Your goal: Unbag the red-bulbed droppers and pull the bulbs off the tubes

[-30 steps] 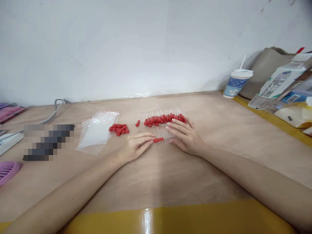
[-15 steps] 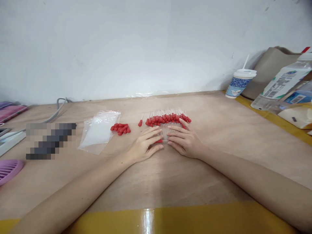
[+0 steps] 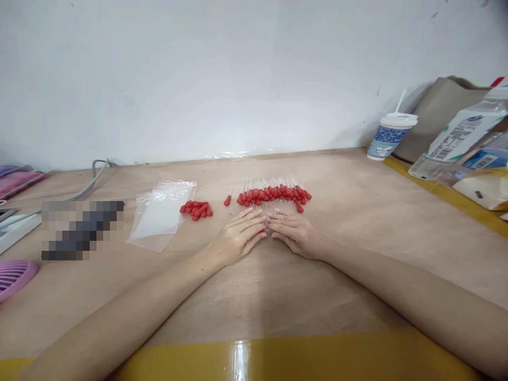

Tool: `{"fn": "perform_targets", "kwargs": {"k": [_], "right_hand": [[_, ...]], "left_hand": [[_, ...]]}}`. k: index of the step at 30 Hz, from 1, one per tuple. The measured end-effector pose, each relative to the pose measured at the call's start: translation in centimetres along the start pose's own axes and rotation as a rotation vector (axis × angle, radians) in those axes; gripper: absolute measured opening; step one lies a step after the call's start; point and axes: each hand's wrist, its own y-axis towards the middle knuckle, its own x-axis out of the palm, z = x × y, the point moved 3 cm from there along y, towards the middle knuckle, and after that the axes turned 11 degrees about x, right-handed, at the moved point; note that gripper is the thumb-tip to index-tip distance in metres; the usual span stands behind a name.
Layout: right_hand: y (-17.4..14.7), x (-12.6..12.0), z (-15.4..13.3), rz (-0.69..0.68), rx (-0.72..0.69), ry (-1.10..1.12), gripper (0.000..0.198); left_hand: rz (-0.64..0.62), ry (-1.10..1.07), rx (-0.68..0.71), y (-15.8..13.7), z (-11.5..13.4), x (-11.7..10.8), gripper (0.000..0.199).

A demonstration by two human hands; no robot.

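Note:
My left hand (image 3: 240, 239) rests on the table with its fingers stretched over the left part of a row of thin clear tubes (image 3: 283, 206). From the right, my right hand (image 3: 297, 234) lies across the same tubes, its fingers out straight and its tips near those of the left. A bit of red shows by the left fingertips, mostly hidden. Just beyond are many droppers with red bulbs (image 3: 273, 193), side by side, their clear stems pointing to the wall. One red bulb (image 3: 299, 207) lies close above my right hand. A single dropper (image 3: 227, 200) lies apart, left of the row.
Loose red bulbs (image 3: 197, 210) are heaped left of my hands, beside clear zip bags (image 3: 161, 214). Farther left are a blurred-out dark object (image 3: 83, 233), a grey cable (image 3: 95, 177) and a purple fan-like grille (image 3: 16, 278). A paper cup (image 3: 388, 138) and a bottle (image 3: 456, 137) stand right.
My right hand has drawn back slightly toward me and left, its fingers closer together, uncovering the red bulb near it. The left fingers have shifted slightly. The single dropper has barely moved.

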Motion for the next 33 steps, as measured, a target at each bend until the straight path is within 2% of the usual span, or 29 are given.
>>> {"fn": "perform_targets", "kwargs": {"k": [9, 16, 26, 33], "right_hand": [[0.1, -0.7, -0.6, 0.0, -0.049, -0.016, 0.014], [0.0, -0.7, -0.6, 0.017, -0.061, -0.019, 0.013], [-0.1, -1.1, -0.6, -0.027, -0.048, -0.027, 0.015], [-0.2, -1.2, -1.0, -0.037, -0.055, -0.03, 0.015]], "left_hand": [[-0.066, 0.017, 0.074, 0.5, 0.6, -0.4, 0.017], [-0.083, -0.005, 0.052, 0.1, 0.5, -0.5, 0.014], [-0.072, -0.001, 0.072, 0.0, 0.5, -1.0, 0.011], [-0.097, -0.02, 0.035, -0.3, 0.6, -1.1, 0.012]]}}
